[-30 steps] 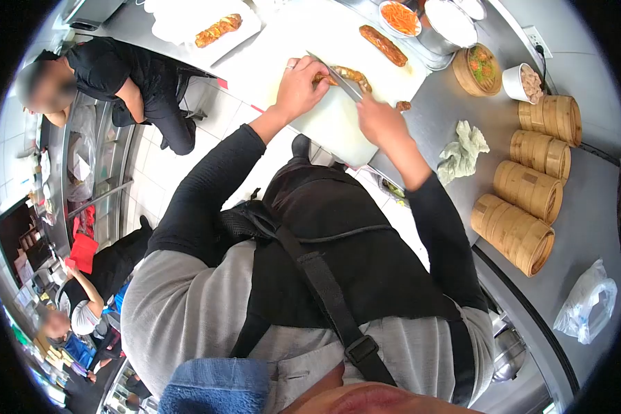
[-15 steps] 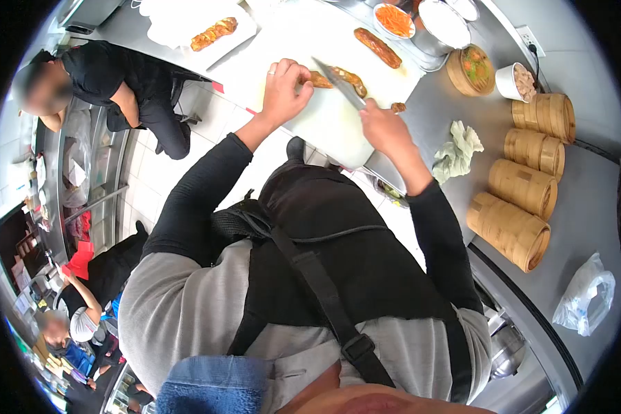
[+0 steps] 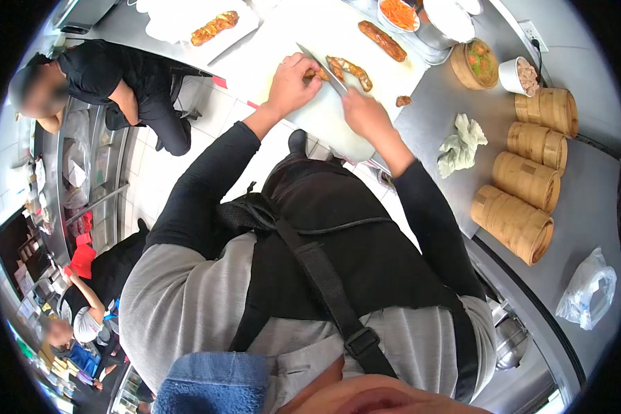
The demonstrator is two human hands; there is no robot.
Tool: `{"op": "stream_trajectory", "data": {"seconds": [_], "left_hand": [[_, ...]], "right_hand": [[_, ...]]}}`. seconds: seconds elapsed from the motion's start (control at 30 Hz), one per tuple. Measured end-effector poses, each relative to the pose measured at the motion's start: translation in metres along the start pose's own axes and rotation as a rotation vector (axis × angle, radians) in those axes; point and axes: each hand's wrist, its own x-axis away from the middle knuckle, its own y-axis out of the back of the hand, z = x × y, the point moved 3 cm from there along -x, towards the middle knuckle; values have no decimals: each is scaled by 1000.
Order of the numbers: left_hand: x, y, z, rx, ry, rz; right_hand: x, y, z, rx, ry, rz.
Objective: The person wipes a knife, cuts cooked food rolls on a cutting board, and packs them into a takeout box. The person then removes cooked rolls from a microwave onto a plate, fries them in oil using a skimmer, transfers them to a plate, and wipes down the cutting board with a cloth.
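My right hand [image 3: 369, 116] grips a knife [image 3: 328, 70], whose blade points up and left across a white cutting board [image 3: 345, 141]. My left hand [image 3: 293, 84], fingers curled, presses on a piece of browned, sausage-like roll [image 3: 316, 73] just left of the blade. Right of the blade lie cut slices [image 3: 354, 72] in a curved row, showing paler insides. A whole browned roll [image 3: 381, 41] rests farther back on the board. One small end piece [image 3: 403, 101] sits near the board's right edge.
A white tray [image 3: 247, 29] at upper left holds another sliced roll [image 3: 214, 27]. Shredded carrot [image 3: 399, 14], a crumpled cloth [image 3: 461, 145], bamboo steamers [image 3: 512, 224] and a plastic bag [image 3: 588, 290] are on the right. A seated person [image 3: 96, 76] is at left, with another person [image 3: 83, 317] below.
The knife and my right hand have moved left along the roll. More slices lie right of the blade, and my left hand holds a shorter piece.
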Motion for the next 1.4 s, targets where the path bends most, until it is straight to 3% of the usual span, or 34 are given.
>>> {"op": "stream_trajectory", "data": {"seconds": [0.17, 0.4, 0.7, 0.9, 1.1, 1.3, 1.4], "left_hand": [[6, 16, -5, 41, -60, -59], [5, 19, 13, 52, 2, -5], [3, 8, 17, 60, -4, 0], [5, 14, 14, 49, -15, 73], [-12, 17, 14, 88, 24, 217], [-31, 15, -4, -155, -133, 444], [-39, 13, 0, -133, -225, 519]], "right_hand": [[41, 15, -25, 33, -54, 99], [51, 74, 16, 160, -11, 98], [-28, -5, 39, 28, 50, -38], [40, 18, 9, 20, -103, 130], [11, 88, -33, 121, -69, -172], [-38, 71, -64, 258, 324, -619], [-14, 64, -49, 172, 240, -535]]}}
